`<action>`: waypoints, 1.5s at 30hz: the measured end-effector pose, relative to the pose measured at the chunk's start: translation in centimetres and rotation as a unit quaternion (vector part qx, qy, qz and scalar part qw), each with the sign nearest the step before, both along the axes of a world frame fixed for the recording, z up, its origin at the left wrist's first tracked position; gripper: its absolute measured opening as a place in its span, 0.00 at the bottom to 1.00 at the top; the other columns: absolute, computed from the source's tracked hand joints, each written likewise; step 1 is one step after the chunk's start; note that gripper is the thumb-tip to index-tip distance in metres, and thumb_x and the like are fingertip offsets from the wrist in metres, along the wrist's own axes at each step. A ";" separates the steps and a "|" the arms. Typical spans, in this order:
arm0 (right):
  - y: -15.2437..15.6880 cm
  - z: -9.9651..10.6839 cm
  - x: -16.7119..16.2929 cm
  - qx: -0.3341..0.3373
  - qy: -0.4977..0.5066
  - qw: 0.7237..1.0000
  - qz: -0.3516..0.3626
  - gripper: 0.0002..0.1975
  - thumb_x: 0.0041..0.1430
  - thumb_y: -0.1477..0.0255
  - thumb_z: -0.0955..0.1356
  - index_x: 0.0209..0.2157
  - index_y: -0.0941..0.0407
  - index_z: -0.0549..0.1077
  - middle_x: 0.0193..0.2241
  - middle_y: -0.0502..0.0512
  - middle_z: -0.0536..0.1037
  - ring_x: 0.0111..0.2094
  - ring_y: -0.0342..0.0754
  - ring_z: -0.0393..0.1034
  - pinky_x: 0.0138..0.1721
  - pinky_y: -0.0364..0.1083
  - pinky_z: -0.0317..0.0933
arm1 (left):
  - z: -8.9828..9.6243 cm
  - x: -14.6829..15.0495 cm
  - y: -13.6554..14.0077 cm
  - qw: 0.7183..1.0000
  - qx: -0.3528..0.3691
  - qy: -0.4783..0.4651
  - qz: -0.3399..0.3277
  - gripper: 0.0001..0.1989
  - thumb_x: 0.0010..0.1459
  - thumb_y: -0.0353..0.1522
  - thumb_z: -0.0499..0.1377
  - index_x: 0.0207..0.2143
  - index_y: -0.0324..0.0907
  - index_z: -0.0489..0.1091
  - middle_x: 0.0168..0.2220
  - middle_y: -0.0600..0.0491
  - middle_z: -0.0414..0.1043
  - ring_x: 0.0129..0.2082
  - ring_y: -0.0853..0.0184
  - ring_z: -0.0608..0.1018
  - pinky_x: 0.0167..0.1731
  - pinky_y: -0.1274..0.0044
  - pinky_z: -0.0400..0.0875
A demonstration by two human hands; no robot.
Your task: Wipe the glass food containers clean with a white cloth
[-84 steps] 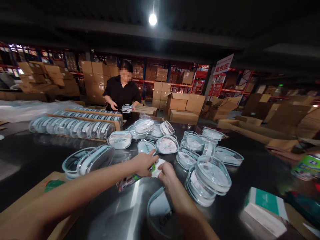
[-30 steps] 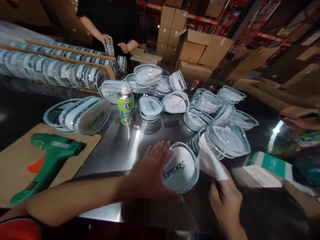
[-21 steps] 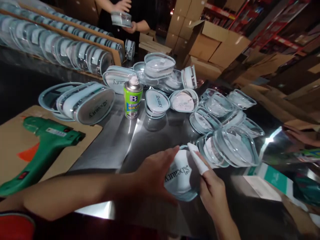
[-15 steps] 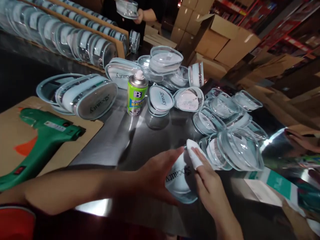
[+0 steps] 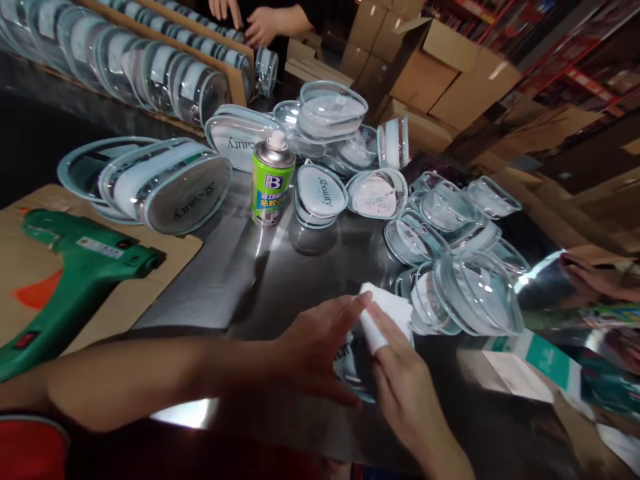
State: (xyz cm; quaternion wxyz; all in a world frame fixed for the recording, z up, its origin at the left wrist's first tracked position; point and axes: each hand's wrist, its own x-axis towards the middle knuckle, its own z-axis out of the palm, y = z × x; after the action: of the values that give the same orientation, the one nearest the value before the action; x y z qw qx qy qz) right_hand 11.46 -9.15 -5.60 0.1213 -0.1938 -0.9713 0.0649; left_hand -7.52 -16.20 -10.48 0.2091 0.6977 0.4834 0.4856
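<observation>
A clear oval cosmetic pouch with black lettering on its face lies on the dark shiny table, near my body. My left hand grips it along the left side, thumb low and fingers at the top edge. With my right hand I press a folded white cloth onto the pouch's upper right part. Cloth and fingers hide much of the lettering. Close beyond my right hand rests a pile of similar clear pouches.
A green spray can stands mid-table among more pouches. At left, a green glue gun lies on cardboard. Rows of pouches fill a carton behind. A co-worker's hands are at the back; a green-and-white box sits right.
My right hand has slid the cloth slightly left and over the pouch, covering more lettering. The co-worker's hands have lowered to the carton, and the pouch they held up is gone from view.
</observation>
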 end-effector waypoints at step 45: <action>0.9 0.4 -0.3 0.057 0.015 0.998 0.007 0.30 0.59 0.81 0.57 0.63 0.59 0.58 0.59 0.62 0.66 0.63 0.52 0.56 0.58 0.55 0.62 | -0.7 -0.3 0.8 0.998 0.027 0.045 0.027 0.61 0.45 0.59 0.61 0.68 0.45 0.27 0.63 0.36 0.59 0.57 0.46 0.71 0.52 0.59 0.70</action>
State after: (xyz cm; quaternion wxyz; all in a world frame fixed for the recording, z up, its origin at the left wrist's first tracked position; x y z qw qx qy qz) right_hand 11.20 -8.23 -5.24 0.1457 -0.1784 -0.9730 0.0132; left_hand -7.79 -15.36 -11.14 0.1550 0.7112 0.4975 0.4719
